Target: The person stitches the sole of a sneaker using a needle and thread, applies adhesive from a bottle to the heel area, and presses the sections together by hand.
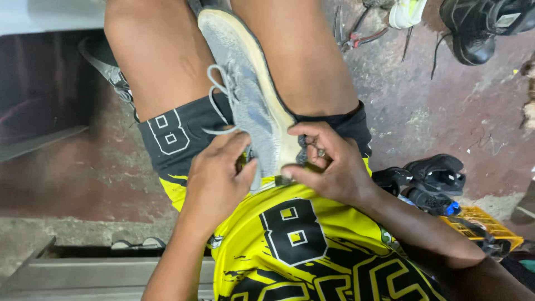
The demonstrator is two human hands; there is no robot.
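Both hands, left hand (214, 175) and right hand (329, 164), pinch the grey shoe's (245, 95) heel edge.

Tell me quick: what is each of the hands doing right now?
Left hand: closed on the heel end of the grey shoe, gripping its upper.
Right hand: closed on the same shoe's pale sole edge, fingers curled.

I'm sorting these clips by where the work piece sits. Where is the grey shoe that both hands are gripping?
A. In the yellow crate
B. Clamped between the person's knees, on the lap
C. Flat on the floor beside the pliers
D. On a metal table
B: the grey shoe lies between the bare thighs, with the left hand and right hand gripping its near end.
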